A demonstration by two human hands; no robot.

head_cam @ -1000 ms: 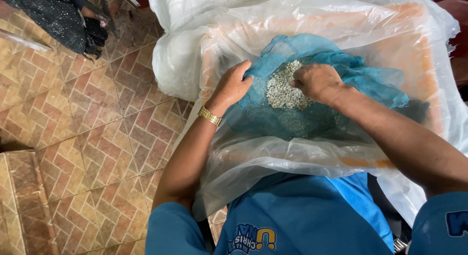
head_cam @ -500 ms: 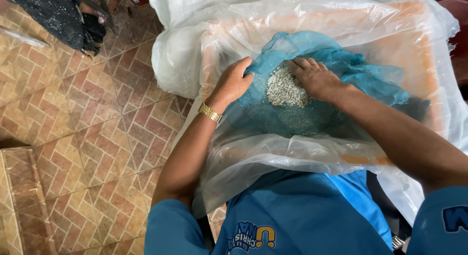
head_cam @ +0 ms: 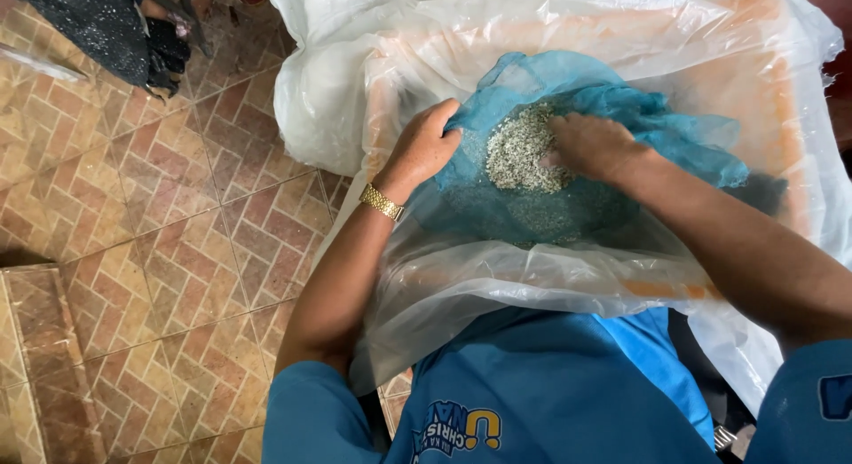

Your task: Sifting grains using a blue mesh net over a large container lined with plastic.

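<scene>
Although the whole scene is seen from above, much of it is veiled by a sheet of clear plastic (head_cam: 532, 278) that lines a shallow orange tray (head_cam: 781, 118), so the tray's rim shows only as a blurred orange band, and its far edge at twelve o'clock is lost under bunched white plastic. At the centre lies a blue mesh cloth (head_cam: 532, 207) with a heap of small pale grains (head_cam: 524, 149) on it; what the grains are cannot be made out.

The left hand (head_cam: 424, 149), at nine o'clock from the heap, has its fingers curled shut on the cloth's edge, the fingertips hidden in the fold. A gold wristwatch (head_cam: 382, 201) sits on that wrist. The right hand (head_cam: 590, 146), at three o'clock from the heap, rests palm down with its fingers loosely bent and pressed into the grains; the fingertips are buried, so whether they grasp anything cannot be told.

The cloth bunches up beyond the right hand toward two o'clock, covering whatever lies beneath it. A dark patch at four o'clock under the plastic is too dim to identify. The person's blue shirt (head_cam: 550, 393) fills six o'clock and is cut off by the frame. At ten o'clock, on the patterned brick-tile floor (head_cam: 160, 251), a dark speckled garment (head_cam: 98, 29) is partly out of view.
</scene>
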